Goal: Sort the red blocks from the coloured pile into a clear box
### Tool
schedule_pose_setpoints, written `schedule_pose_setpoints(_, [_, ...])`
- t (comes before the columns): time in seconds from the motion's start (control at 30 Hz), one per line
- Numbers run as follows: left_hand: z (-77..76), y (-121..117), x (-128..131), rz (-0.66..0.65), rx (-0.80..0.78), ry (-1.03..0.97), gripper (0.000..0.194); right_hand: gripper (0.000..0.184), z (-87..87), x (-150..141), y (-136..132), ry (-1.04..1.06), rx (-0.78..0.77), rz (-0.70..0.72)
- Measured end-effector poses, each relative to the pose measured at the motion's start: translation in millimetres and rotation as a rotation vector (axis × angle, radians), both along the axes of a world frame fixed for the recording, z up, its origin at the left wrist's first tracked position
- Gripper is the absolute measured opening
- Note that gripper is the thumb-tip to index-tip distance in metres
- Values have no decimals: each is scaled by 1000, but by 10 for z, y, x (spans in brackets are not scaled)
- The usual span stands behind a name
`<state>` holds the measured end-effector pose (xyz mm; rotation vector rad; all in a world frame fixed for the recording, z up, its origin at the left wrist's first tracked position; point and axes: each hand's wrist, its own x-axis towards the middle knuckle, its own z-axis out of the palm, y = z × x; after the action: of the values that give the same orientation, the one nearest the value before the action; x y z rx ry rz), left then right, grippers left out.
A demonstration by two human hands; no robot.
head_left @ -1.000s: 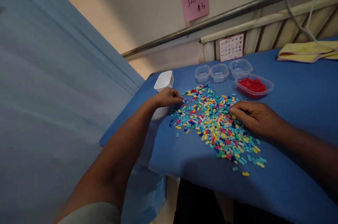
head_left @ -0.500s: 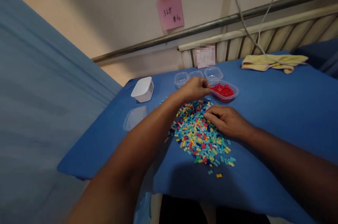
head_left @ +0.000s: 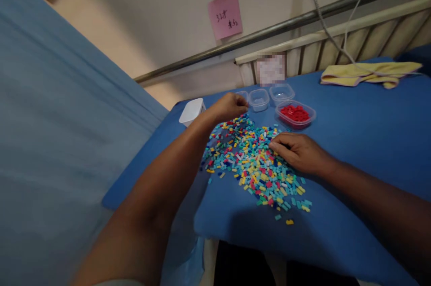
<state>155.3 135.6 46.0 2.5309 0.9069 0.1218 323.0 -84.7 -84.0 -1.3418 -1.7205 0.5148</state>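
A spread pile of small toy building bricks (head_left: pixel 259 165) in blue, teal, yellow, pink and red lies on the blue-covered table (head_left: pixel 215 214). Over the pile's far left part hovers my left hand (head_left: pixel 230 106), its fingers curled together; whether anything is in them is hidden. My right hand (head_left: pixel 301 151) rests at the pile's right edge, thumb and fingers pressed together near the bricks, and what they pinch cannot be made out. Just beyond it stands a clear plastic tub (head_left: pixel 311 117) holding red bricks (head_left: pixel 294 113).
Behind the pile are clear tubs, among them a square one (head_left: pixel 259 99) and another (head_left: pixel 282 93). A white box (head_left: pixel 192 111) stands at the left. A yellow cloth (head_left: pixel 367 74) lies at the back right under a hanging cable (head_left: pixel 323 21). A blue curtain (head_left: pixel 60 120) borders the left.
My left hand has moved left, away from the tub of red bricks, to above the pile's far left part. My right hand stays by the bricks. The view has shifted slightly left.
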Motion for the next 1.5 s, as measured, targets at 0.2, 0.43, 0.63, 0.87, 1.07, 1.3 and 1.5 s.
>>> schedule_pose_setpoints(0.2, [-1, 317, -1026, 133, 236, 534, 27, 42, -28, -15, -8, 9, -7, -4])
schedule_pose_setpoints(0.43, [-297, 200, -1331, 182, 159, 585, 30, 43, -25, -6, -28, -4, -20, -5])
schedule_pose_setpoints(0.63, [-404, 188, -1366, 203, 117, 505, 36, 44, -54, 5, -24, -5, -21, 2])
schedule_pose_setpoints(0.87, [-458, 197, -1390, 257, 63, 482, 25, 42, -8, -10, -35, -5, -18, -4])
schedule_pose_setpoints(1.07, [-469, 155, -1378, 280, 64, 466, 13, 42, -27, -2, -27, -12, -10, 3])
schedule_pose_setpoints(1.3, [-433, 183, -1429, 305, 39, 423, 37, 41, -43, 1, -20, -4, -12, 0])
schedule_pose_setpoints(1.5, [-341, 194, -1401, 281, -94, 282, 32, 42, -59, 4, -10, -6, -19, -1])
